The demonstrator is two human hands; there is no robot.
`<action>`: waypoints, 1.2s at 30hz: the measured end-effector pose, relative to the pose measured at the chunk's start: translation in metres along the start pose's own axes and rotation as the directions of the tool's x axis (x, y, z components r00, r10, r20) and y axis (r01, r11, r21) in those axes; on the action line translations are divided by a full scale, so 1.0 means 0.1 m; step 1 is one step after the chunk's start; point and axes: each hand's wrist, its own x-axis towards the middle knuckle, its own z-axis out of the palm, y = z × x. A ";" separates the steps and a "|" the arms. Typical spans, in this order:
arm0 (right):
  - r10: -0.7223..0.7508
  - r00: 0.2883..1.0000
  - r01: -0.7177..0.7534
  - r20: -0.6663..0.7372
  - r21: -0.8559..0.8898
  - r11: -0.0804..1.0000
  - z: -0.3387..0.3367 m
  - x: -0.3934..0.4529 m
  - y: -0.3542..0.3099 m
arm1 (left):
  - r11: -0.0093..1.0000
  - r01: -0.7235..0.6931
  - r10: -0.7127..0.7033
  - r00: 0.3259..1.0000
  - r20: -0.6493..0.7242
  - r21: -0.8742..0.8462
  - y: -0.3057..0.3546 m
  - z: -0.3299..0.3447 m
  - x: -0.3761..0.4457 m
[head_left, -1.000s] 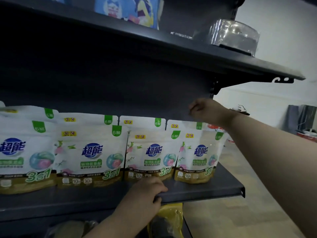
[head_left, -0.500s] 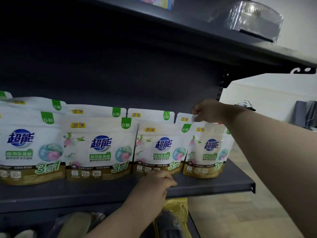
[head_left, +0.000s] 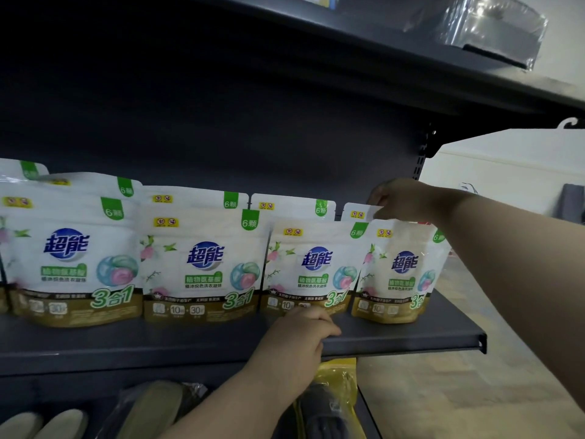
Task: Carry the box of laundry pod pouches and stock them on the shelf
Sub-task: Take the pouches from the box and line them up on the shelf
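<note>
— Right, pouches (head_left: pixel 202 264)?
— Standing upright in rows on dark shelf (head_left: pixel 411 339), white with gold bases, spanning 9 to 3 o'clock.
— Right hand (head_left: pixel 408 199)?
— At 2 o'clock, fingers pinched on top edge of rear pouch (head_left: pixel 357 212) behind end pouch (head_left: pixel 399 270).
— Left hand (head_left: pixel 291 343)?
— At 6 o'clock, curled over shelf lip, holding no pouch.

White laundry pod pouches (head_left: pixel 202 264) with blue logo, green tags, gold base bands, pink-and-teal swirls, floral sprigs. Dark grey shelf (head_left: pixel 395 339). At five o'clock, yellow packet (head_left: pixel 340 375); at seven, olive-beige items (head_left: pixel 152 407).
</note>
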 end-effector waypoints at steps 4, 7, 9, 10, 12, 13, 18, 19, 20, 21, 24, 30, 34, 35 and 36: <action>-0.024 0.991 0.040 -0.133 0.118 0.992 -0.09 -0.11 -0.23 | 1.000 -0.003 0.003 1.000 0.019 0.010 -0.02 0.02 0.00; -0.093 0.978 0.133 -0.186 0.215 0.967 -0.18 -0.22 -0.58 | 1.000 -0.001 0.001 0.999 -0.035 -0.003 -0.03 -0.03 -0.10; -0.136 0.981 0.174 -0.141 0.313 0.934 -0.25 -0.28 -0.85 | 1.000 0.010 -0.009 0.998 -0.061 0.019 -0.09 -0.12 -0.26; -0.159 0.981 0.189 -0.111 0.359 0.914 -0.28 -0.31 -0.99 | 0.999 0.006 -0.002 0.998 -0.069 0.053 -0.15 -0.16 -0.36; -0.217 0.974 0.223 -0.066 0.442 0.869 -0.34 -0.36 -1.29 | 0.991 -0.008 0.020 0.996 -0.086 0.137 -0.27 -0.29 -0.55; -0.255 0.966 0.245 -0.043 0.467 0.850 -0.36 -0.37 -1.44 | 0.986 -0.002 0.017 0.996 -0.092 0.167 -0.33 -0.37 -0.64; -0.378 0.923 0.307 0.066 0.466 0.830 -0.32 -0.39 -2.17 | 0.957 0.124 -0.077 0.980 -0.183 0.261 -0.63 -0.73 -0.99; -0.393 0.913 0.315 0.104 0.432 0.845 -0.28 -0.40 -2.28 | 0.950 0.157 -0.095 0.969 -0.229 0.271 -0.71 -0.78 -1.05; -0.407 0.903 0.334 0.135 0.374 0.865 -0.23 -0.39 -2.37 | 0.941 0.199 -0.127 0.957 -0.260 0.272 -0.78 -0.83 -1.11; -0.412 0.898 0.355 0.155 0.300 0.886 -0.18 -0.38 -2.43 | 0.933 0.236 -0.160 0.949 -0.271 0.273 -0.84 -0.87 -1.16; -0.407 0.902 0.381 0.145 0.178 0.907 -0.07 -0.37 -2.57 | 0.926 0.273 -0.212 0.947 -0.242 0.259 -0.91 -0.96 -1.25; -0.381 0.921 0.364 0.086 0.162 0.917 -0.01 -0.33 -2.70 | 0.908 0.301 -0.230 0.940 -0.252 0.292 -0.98 -1.08 -1.32; -0.369 0.926 0.357 0.075 0.138 0.924 0.02 -0.29 -2.77 | 0.901 0.322 -0.247 0.931 -0.269 0.290 -1.09 -1.16 -1.39; -0.365 0.928 0.354 0.071 0.131 0.926 0.02 -0.29 -2.79 | 0.898 0.327 -0.250 0.930 -0.269 0.294 -1.10 -1.18 -1.40; -0.365 0.929 0.355 0.069 0.125 0.927 0.02 -0.29 -2.81 | 0.896 0.334 -0.258 0.927 -0.271 0.292 -1.12 -1.20 -1.40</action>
